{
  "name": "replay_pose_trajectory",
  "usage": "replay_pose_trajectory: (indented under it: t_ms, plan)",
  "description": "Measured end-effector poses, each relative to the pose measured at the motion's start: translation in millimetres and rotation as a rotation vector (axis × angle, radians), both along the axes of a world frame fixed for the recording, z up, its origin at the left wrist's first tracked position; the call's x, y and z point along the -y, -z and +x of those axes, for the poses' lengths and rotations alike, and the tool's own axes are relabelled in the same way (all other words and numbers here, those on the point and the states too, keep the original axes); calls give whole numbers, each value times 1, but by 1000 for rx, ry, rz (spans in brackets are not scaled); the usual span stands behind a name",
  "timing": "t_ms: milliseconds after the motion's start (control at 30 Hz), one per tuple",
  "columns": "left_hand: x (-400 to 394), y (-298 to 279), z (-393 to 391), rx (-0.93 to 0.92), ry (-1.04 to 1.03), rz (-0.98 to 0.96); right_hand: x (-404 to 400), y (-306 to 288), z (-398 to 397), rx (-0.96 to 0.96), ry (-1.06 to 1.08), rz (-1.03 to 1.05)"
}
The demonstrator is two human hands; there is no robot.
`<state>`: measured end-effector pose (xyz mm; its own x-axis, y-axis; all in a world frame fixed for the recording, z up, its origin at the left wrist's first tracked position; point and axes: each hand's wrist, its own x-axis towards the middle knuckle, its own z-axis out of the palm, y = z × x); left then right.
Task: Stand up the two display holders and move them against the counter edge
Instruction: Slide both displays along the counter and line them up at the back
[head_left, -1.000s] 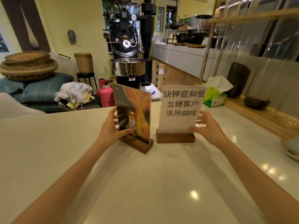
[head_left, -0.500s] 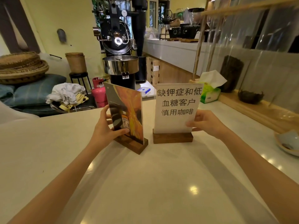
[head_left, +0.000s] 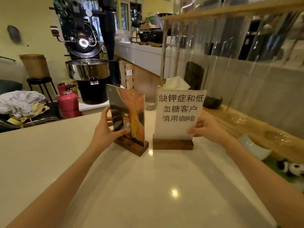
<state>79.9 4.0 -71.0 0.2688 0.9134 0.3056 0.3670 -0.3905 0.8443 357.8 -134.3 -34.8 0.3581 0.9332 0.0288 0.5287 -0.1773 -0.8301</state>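
Two display holders stand upright on the pale counter (head_left: pixel 148 186), each a clear panel in a dark wooden base. The left holder (head_left: pixel 130 112) carries an orange and grey picture and is turned at an angle. My left hand (head_left: pixel 107 130) grips its left edge, thumb across the front. The right holder (head_left: pixel 179 112) shows a white sheet with black Chinese text and faces me squarely. My right hand (head_left: pixel 209 129) pinches its lower right corner. Both holders stand side by side near the counter's far edge.
A tissue box (head_left: pixel 176 83) stands behind the right holder. A wooden ledge (head_left: pixel 246 129) with a clear screen runs along the right. A white dish (head_left: pixel 253 147) lies by my right forearm. Beyond the counter stand a coffee roaster (head_left: pixel 85 60) and a red gas cylinder (head_left: pixel 68 99).
My right hand has closed onto the text holder's lower right corner. Both holders stay upright and side by side, and the view has shifted left and closer.
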Motion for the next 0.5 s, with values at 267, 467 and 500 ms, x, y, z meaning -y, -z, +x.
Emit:
replay_pose_trajectory:
  t_ms: [267, 467, 500]
  plan:
    - [-23, 1, 84, 11, 90, -4, 12, 4, 61, -39, 99, 56]
    - [-35, -1, 137, -9, 150, 2, 21, 8, 94, 16, 228, 64]
    - [-38, -2, 145, -17, 158, -5, 23, 8, 98, 26, 244, 68]
